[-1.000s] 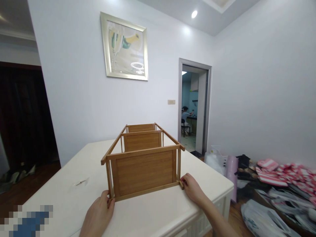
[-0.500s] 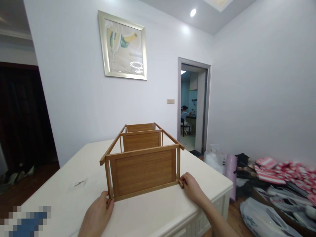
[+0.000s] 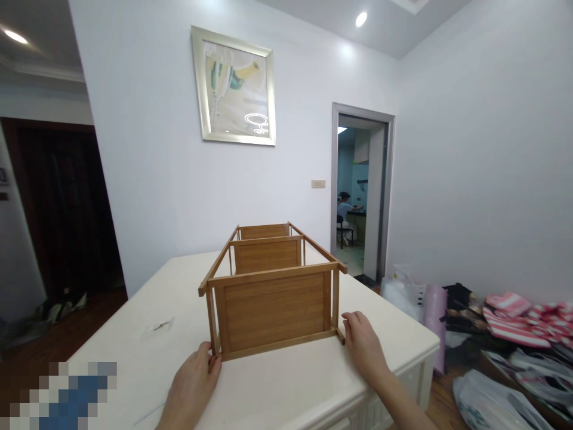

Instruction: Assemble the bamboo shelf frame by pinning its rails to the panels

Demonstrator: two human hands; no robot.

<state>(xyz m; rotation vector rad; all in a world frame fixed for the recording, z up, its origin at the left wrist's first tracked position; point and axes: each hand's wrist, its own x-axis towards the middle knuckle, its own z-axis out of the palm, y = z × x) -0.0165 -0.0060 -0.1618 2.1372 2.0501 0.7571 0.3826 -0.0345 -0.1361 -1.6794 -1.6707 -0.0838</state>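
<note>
A brown wooden shelf rack (image 3: 275, 313) lies on its side on the white table (image 3: 268, 388), its panels standing upright one behind another. My left hand (image 3: 192, 382) is closed around the leg end at the rack's near lower left corner, thumb in front. Beside the lower right leg end is my right hand (image 3: 364, 346), its fingers loosely bent and a small gap showing between the fingertips and the wood. My right thumb is mostly hidden.
A small clear plastic scrap (image 3: 161, 325) lies on the table at left. On the floor at right are a purple roll (image 3: 435, 322), plastic bags (image 3: 487, 400) and pink striped cloth (image 3: 514, 316). A person (image 3: 344, 212) sits beyond the doorway.
My right hand has come slightly away from the lower right leg end. My left hand stays at its corner. The whole view has shifted, so everything appears farther right.
</note>
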